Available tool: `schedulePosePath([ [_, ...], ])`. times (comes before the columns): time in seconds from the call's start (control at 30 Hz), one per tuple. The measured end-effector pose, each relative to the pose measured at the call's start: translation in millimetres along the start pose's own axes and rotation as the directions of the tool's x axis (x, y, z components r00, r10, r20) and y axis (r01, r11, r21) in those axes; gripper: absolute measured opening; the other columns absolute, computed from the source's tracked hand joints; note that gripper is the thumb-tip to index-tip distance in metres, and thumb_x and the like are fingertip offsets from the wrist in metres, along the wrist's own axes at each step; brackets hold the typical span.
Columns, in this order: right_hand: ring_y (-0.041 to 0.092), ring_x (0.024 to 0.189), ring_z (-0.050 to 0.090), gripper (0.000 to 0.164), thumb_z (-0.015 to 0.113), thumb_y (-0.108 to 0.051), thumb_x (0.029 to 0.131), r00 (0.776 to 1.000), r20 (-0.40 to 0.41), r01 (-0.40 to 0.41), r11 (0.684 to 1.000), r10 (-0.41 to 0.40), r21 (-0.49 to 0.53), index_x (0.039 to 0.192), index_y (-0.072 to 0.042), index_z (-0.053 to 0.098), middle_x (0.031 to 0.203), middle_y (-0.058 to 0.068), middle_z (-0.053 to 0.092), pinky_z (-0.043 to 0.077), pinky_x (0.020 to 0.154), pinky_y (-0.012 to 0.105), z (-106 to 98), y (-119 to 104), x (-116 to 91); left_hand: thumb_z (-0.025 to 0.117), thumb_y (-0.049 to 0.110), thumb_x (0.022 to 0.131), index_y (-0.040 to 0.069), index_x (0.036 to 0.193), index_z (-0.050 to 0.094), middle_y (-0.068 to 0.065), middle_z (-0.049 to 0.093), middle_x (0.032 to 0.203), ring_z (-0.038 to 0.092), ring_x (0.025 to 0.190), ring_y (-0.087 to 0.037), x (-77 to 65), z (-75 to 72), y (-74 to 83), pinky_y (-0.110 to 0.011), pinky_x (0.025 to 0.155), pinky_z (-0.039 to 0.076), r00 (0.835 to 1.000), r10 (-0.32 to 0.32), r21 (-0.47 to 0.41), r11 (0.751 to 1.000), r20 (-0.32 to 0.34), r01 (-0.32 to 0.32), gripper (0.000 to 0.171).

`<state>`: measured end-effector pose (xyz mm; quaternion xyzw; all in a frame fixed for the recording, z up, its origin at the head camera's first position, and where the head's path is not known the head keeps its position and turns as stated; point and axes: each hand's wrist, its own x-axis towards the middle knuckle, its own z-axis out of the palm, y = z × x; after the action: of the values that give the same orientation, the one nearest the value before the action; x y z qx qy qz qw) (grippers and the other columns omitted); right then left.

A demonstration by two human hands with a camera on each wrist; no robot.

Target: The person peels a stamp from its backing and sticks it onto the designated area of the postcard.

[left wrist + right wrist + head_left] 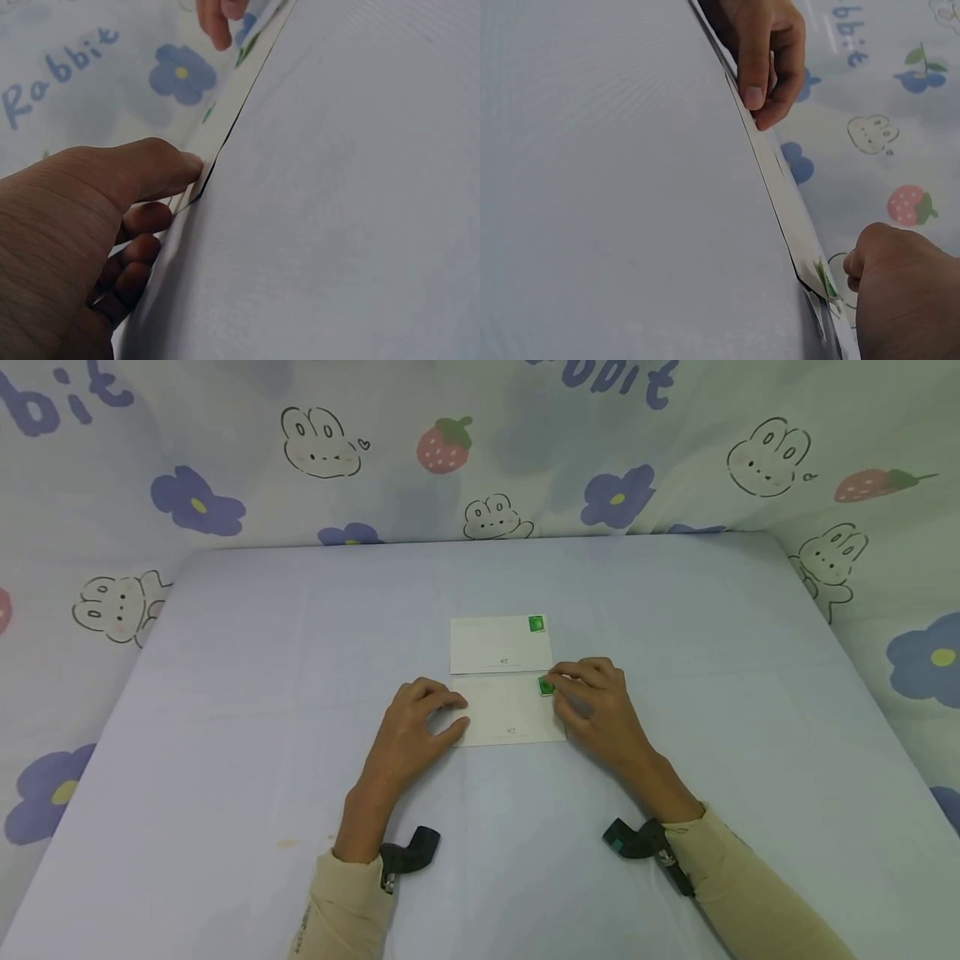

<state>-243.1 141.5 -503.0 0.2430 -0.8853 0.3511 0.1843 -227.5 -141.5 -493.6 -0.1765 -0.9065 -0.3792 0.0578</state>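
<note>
A white card (502,714) lies flat on the table, a small printed mark near its lower edge and a green stamp (546,686) in its upper right corner. My left hand (408,727) rests at the card's left side, thumb and index fingertips apart on its surface; in the left wrist view the thumb presses near the card's corner. Over the right end is my right hand (600,706), its index fingertip on the stamp's edge and its thumb lower, near the card's right side. A gap shows between that thumb and finger. The right fingertips are partly hidden in the right wrist view.
Another white card (495,643) with a green stamp (536,623) lies just beyond the first, nearly edge to edge. White cloth covers the table (247,652). A curtain (540,452) printed with rabbits, flowers and strawberries hangs behind and at both sides.
</note>
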Motion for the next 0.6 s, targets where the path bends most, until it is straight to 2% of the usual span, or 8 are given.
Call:
schedulePosePath([
  [0.23,0.026,0.11,0.052,0.022,0.071,-0.006,0.089,0.998,0.064,-0.008,0.996,0.013,-0.085,0.11,-0.006,0.077,0.117,0.007,0.07,0.035,0.083,0.045,0,0,-1,0.081,0.011,0.084,0.011,0.099,0.075,-0.001,0.061,0.105,0.052,0.099,-0.021,-0.8,-0.7,0.7,-0.036,0.087,0.044,1.0,0.004,-0.009,1.0,0.001,-0.004,0.016],
  [0.33,0.026,0.114,0.051,0.025,0.069,-0.006,0.09,0.995,0.094,-0.019,0.997,0.027,-0.081,0.114,-0.006,0.076,0.121,0.006,0.068,0.035,0.084,0.046,0,0,1,0.08,0.012,0.085,0.011,0.1,0.075,0.0,0.061,0.105,0.052,0.099,-0.021,0.8,-1.7,-0.2,-0.036,0.086,0.045,1.0,-0.002,-0.009,1.0,-0.006,0.002,0.015],
  [0.5,0.028,0.122,0.049,0.03,0.07,-0.005,0.092,0.991,0.076,-0.106,0.992,0.11,-0.061,0.122,-0.004,0.071,0.128,0.007,0.063,0.038,0.094,0.048,-6,3,3,0.075,0.012,0.091,0.013,0.104,0.075,0.002,0.061,0.105,0.055,0.095,-0.016,0.9,-2.4,-6.3,-0.035,0.083,0.048,0.998,-0.065,-0.106,0.993,-0.028,0.061,0.013],
  [0.6,0.03,0.126,0.049,0.033,0.07,-0.006,0.093,0.984,0.061,-0.164,0.984,0.168,-0.068,0.126,-0.002,0.068,0.131,0.01,0.061,0.039,0.101,0.05,-14,11,2,0.072,0.01,0.093,0.013,0.106,0.075,0.003,0.062,0.106,0.057,0.094,-0.015,-0.4,-5.1,-13.5,-0.036,0.081,0.048,0.991,-0.095,-0.145,0.986,-0.091,0.081,0.014],
])
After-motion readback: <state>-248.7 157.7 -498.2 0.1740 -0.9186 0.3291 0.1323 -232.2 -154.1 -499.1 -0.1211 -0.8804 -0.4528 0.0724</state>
